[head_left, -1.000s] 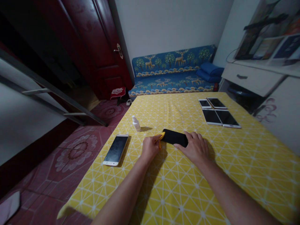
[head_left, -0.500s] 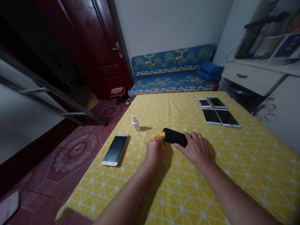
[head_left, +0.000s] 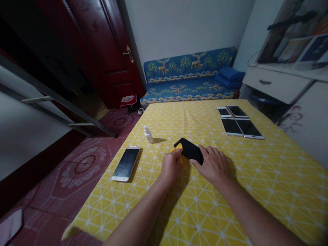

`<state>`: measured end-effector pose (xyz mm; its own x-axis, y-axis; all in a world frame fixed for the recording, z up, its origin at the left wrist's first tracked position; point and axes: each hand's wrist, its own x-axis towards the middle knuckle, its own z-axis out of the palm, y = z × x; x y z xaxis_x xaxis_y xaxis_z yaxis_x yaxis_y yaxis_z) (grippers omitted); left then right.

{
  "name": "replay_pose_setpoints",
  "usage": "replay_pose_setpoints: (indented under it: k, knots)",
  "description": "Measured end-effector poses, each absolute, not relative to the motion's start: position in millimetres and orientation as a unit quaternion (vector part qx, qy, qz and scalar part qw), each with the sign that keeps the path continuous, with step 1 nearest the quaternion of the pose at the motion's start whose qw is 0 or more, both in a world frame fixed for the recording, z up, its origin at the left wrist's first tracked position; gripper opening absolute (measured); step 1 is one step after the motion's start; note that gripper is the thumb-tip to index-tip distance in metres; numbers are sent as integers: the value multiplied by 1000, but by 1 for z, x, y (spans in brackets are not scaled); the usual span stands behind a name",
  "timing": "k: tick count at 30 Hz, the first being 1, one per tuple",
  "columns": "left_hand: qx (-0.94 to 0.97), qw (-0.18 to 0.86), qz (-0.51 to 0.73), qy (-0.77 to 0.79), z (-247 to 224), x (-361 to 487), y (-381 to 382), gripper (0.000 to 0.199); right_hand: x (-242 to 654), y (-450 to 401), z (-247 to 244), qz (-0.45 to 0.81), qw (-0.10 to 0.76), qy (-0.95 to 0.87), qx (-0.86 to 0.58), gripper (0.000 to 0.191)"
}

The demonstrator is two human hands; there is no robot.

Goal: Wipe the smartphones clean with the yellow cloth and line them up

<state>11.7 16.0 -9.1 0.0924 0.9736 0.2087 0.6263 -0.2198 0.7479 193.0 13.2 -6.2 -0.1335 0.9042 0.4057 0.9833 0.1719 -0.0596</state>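
Observation:
My right hand (head_left: 211, 163) grips the lower right end of a black smartphone (head_left: 189, 150), which is tilted up off the yellow patterned tablecloth (head_left: 256, 191). My left hand (head_left: 171, 165) is closed around a small yellow plastic tool (head_left: 178, 148), possibly a squeegee, and most of the tool is hidden by my fingers. Its tip touches or sits just under the phone's near edge. To the left, a small white spray bottle (head_left: 148, 134) stands upright, and a white-and-gold smartphone (head_left: 126, 163) lies screen up.
Several more smartphones (head_left: 240, 123) lie screen up at the far right of the table. Beyond the table are a blue deer-patterned sofa (head_left: 188, 77) and a dark red door (head_left: 112, 58). A white drawer unit (head_left: 275, 83) stands at the right, and patterned red floor tiles (head_left: 84, 164) lie to the left.
The black phone has swung and tilted, with its far end now turned to the left. My left hand has moved up and right, closer to the phone, carrying the yellow tool.

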Motion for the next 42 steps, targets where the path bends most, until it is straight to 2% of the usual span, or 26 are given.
replay_pose_setpoints:
  k: [5, 17, 23, 26, 31, 33, 42]
  knots:
    - [681, 279, 365, 570, -14, 9, 19, 34, 193, 13, -8, -105, 200, -756, -614, 48]
    - [695, 264, 373, 556, -11, 7, 19, 33, 194, 9, -6, -73, 248, -783, -566, 27]
    - [694, 265, 384, 549, -12, 5, 21, 36, 194, 7, -8, -46, 284, -787, -546, 29]
    - [698, 257, 373, 554, -10, 5, 20, 38, 197, 12, -14, 22, 332, -766, -550, 29]
    - [714, 237, 364, 549, -11, 5, 19, 41, 207, 28, -22, 296, 460, -598, -586, 27]
    - [720, 234, 367, 540, -13, 4, 20, 40, 211, 33, -23, 359, 485, -543, -584, 31]
    - [723, 226, 378, 533, -17, 0, 22, 40, 212, 37, -28, 395, 478, -557, -553, 27]
